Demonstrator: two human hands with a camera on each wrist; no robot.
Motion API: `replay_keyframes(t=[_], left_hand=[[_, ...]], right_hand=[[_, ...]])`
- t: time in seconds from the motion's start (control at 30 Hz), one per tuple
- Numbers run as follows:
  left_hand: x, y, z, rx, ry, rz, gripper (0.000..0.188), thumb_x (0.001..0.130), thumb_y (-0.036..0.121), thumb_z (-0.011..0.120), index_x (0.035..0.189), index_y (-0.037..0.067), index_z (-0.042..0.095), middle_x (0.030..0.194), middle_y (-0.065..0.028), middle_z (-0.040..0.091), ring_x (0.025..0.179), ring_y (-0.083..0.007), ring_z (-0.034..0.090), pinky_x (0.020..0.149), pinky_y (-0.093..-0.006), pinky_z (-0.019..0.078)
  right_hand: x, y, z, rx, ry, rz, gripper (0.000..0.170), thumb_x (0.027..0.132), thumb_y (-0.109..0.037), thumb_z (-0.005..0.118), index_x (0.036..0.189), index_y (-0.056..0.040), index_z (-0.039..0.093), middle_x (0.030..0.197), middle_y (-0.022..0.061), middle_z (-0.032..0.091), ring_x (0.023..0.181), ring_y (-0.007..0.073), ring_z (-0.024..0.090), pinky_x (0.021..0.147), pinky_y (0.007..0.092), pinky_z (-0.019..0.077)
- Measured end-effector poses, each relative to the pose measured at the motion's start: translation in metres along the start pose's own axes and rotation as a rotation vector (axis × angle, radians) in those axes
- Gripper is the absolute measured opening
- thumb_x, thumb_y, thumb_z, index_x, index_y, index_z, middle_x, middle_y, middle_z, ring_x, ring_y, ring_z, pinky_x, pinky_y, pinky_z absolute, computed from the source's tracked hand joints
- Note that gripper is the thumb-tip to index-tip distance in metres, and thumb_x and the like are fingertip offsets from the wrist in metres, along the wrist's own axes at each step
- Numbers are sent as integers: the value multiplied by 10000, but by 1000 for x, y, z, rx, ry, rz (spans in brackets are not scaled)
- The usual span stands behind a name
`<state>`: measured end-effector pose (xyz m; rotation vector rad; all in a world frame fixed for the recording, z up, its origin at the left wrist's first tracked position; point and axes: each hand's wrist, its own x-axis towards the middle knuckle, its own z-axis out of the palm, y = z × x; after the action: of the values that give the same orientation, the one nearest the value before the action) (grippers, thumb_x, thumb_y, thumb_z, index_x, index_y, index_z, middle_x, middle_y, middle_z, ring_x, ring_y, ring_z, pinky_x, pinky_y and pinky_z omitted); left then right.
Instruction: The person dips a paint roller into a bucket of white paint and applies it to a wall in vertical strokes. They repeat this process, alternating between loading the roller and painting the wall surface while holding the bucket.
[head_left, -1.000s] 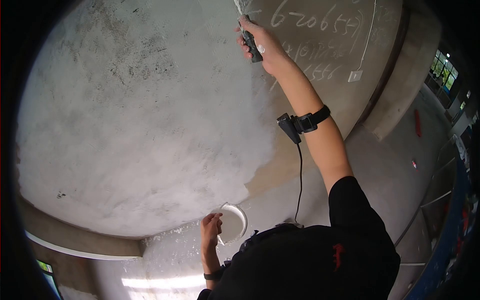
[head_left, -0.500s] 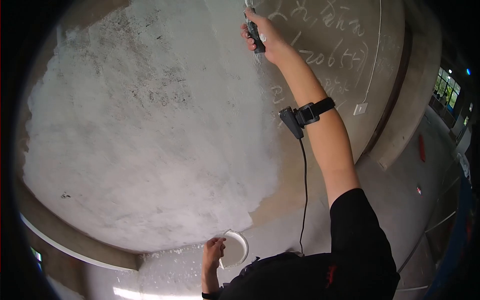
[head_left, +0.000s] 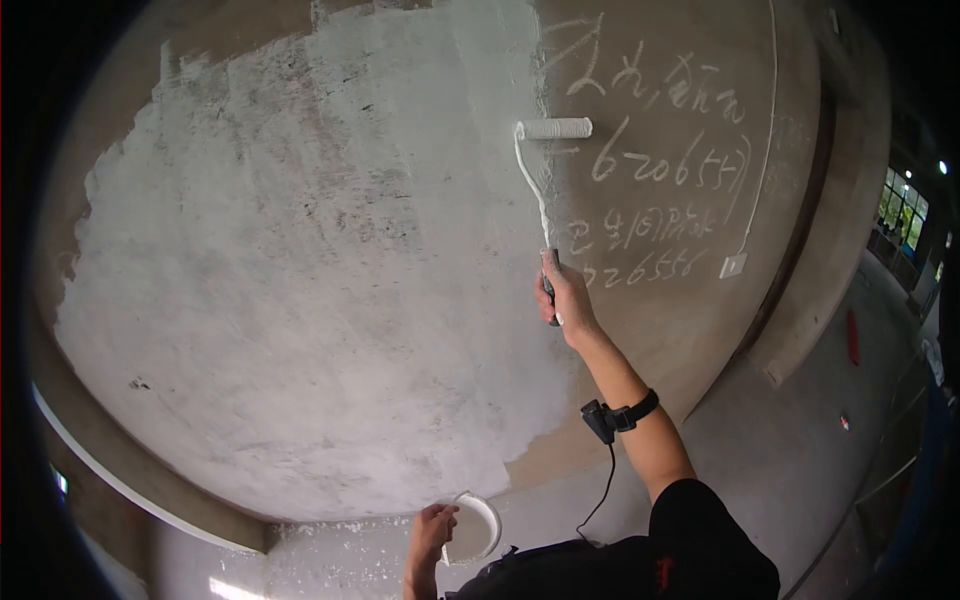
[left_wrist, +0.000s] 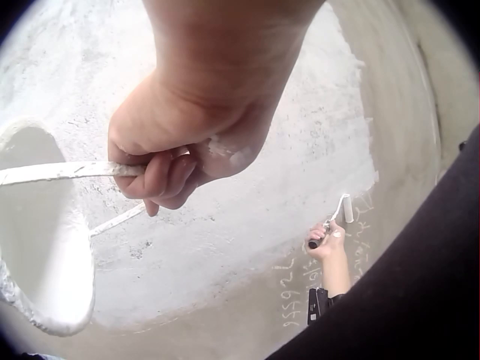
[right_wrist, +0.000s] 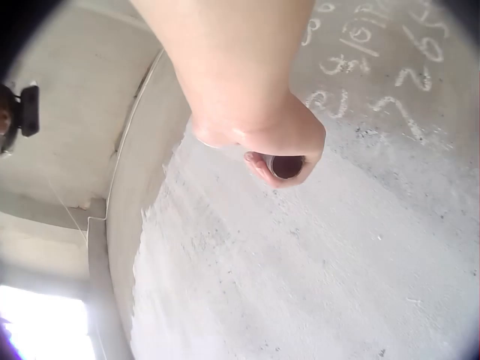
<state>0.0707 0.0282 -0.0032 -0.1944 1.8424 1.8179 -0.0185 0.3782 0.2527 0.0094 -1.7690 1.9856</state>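
Note:
In the head view my right hand grips the dark handle of a paint roller, its arm stretched up. The white roller head lies over the boundary between the pale coated wall and the bare brown wall. The handle's round end shows inside the curled fingers in the right wrist view. Low in the head view, my left hand is at a white bucket. Its fingers are curled round the bucket's paint-smeared bail handle in the left wrist view.
Chalk writing covers the bare wall beside the roller. A switch plate with a thin cable sits further right. White spatters mark the floor under the wall. A red object lies on the floor at right.
The right hand has come down from the top edge of the head view, bringing the roller head into sight. The view has tilted up. The left hand keeps hold of the bucket handle.

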Motion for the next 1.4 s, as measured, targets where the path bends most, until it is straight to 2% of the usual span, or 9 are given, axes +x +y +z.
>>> replay_keyframes(t=[0.2, 0.27, 0.37, 0.57, 0.8, 0.87, 1.03, 1.2, 1.4], left_hand=[[-1, 0, 0, 25, -15, -2, 221, 921, 143, 553, 987, -55, 627, 615, -9, 509, 485, -71, 422, 429, -226, 330], [0, 0, 0, 22, -8, -11, 223, 920, 140, 551, 986, -60, 626, 612, -9, 508, 481, -70, 421, 422, -228, 326], [5, -3, -3, 24, -35, -12, 227, 920, 137, 549, 991, -65, 624, 619, -17, 513, 474, -73, 419, 415, -233, 327], [7, -4, -3, 53, -13, -8, 227, 917, 140, 552, 975, -65, 630, 631, -23, 528, 478, -80, 438, 422, -231, 347], [2, 1, -2, 49, -15, 16, 218, 907, 141, 566, 960, -59, 632, 630, -19, 527, 494, -80, 453, 429, -226, 352], [-4, 8, 0, 43, -24, 19, 205, 932, 137, 533, 954, -55, 604, 600, 13, 461, 480, -64, 386, 423, -221, 294], [-3, 10, 2, 45, -7, 13, 205, 930, 134, 539, 951, -57, 608, 597, 15, 460, 481, -66, 391, 419, -220, 295], [0, 2, -1, 43, 26, 37, 207, 904, 146, 570, 943, -45, 640, 629, -27, 541, 499, -81, 463, 431, -221, 353], [0, -2, -7, 25, 16, 28, 199, 905, 131, 560, 943, -47, 639, 624, -24, 534, 495, -79, 455, 426, -224, 347]], right_hand=[[-58, 85, -15, 35, 64, 140, 502, 979, -515, 430, 678, -115, 406, 507, -29, 374, 392, 68, 330, 379, 235, 274], [-69, 125, -17, -1, 111, 107, 498, 988, -497, 417, 671, -113, 408, 516, -33, 378, 409, 66, 343, 386, 235, 279], [-69, 129, -25, -56, 146, 38, 494, 999, -476, 404, 664, -113, 412, 535, -41, 387, 437, 60, 358, 397, 232, 286], [-18, 66, -20, -102, 108, -52, 505, 997, -501, 380, 678, -110, 405, 521, -28, 387, 411, 71, 357, 384, 237, 295], [49, -69, -4, -55, 58, -100, 546, 950, -597, 405, 696, -114, 401, 515, -26, 362, 398, 88, 332, 386, 258, 288], [63, -100, -1, -44, 54, -96, 540, 945, -592, 413, 699, -112, 409, 517, -27, 364, 404, 89, 331, 393, 259, 288], [86, -157, 4, -38, 4, -110, 547, 931, -607, 422, 703, -109, 421, 518, -27, 366, 421, 94, 342, 416, 263, 302], [68, -146, -1, -10, -11, -75, 563, 922, -619, 455, 673, -114, 428, 509, -29, 374, 396, 84, 325, 396, 248, 278], [24, -60, -23, -10, 11, 39, 560, 933, -598, 445, 649, -116, 421, 495, -27, 367, 393, 87, 338, 397, 258, 291]])
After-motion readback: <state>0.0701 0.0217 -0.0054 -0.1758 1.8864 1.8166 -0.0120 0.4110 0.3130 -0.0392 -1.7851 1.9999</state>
